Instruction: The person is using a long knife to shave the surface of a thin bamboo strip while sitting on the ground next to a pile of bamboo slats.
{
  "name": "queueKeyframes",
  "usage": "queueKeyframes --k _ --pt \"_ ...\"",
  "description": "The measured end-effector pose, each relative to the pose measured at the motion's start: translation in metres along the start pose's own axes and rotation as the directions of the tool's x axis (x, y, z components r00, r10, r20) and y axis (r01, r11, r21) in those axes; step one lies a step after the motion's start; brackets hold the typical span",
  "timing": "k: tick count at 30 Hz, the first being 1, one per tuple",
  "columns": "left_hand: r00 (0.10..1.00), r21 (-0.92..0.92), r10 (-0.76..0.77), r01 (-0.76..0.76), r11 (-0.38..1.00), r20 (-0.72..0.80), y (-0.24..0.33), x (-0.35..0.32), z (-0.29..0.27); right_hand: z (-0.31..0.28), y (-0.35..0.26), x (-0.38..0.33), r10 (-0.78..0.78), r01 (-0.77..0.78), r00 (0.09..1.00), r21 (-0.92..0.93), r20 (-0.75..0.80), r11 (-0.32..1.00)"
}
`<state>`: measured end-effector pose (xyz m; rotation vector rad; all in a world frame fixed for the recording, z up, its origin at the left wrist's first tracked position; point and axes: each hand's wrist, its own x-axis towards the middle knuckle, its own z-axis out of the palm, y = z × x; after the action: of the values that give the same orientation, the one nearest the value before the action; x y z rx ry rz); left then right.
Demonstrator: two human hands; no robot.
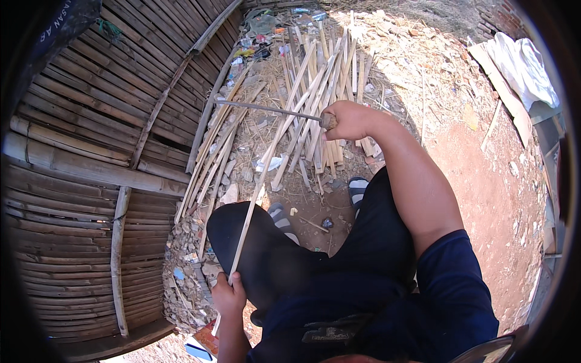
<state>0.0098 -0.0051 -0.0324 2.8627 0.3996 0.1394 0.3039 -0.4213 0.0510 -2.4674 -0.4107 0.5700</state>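
My right hand is closed round the wooden handle of a long knife. Its narrow dark blade points left, across the upper part of a thin bamboo strip; whether the two touch I cannot tell. Low on the left, my left hand grips that strip near its lower end. The strip slants up past my bent left knee toward a loose heap of pale bamboo strips on the ground ahead.
A wall of bamboo slats stands close on my left, with more strips lying along its foot. Stones and litter cover the ground there. White cloth hangs over boards at the far right. My sandalled feet flank a small dark lump.
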Motion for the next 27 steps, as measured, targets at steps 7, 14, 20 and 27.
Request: queueKeyframes --k 7,14,20,27 --pt "1.0 -0.003 -0.002 0.002 1.0 0.026 -0.002 -0.001 0.001 0.048 -0.037 -0.01 -0.24 0.269 0.959 -0.223 0.148 0.937" --pt "0.997 -0.007 0.051 -0.051 0.999 -0.055 -0.007 -0.004 0.01 0.02 -0.018 -0.013 -0.301 0.315 0.948 -0.161 0.105 0.936" --pt "0.999 -0.062 0.034 -0.037 0.997 -0.039 -0.005 0.0 0.008 -0.003 -0.001 -0.011 -0.129 0.117 0.976 -0.077 -0.177 0.99" --pt "1.0 0.087 -0.004 0.005 0.996 -0.023 0.0 -0.004 0.006 0.049 -0.048 -0.031 -0.4 0.411 0.91 -0.345 0.107 0.844"
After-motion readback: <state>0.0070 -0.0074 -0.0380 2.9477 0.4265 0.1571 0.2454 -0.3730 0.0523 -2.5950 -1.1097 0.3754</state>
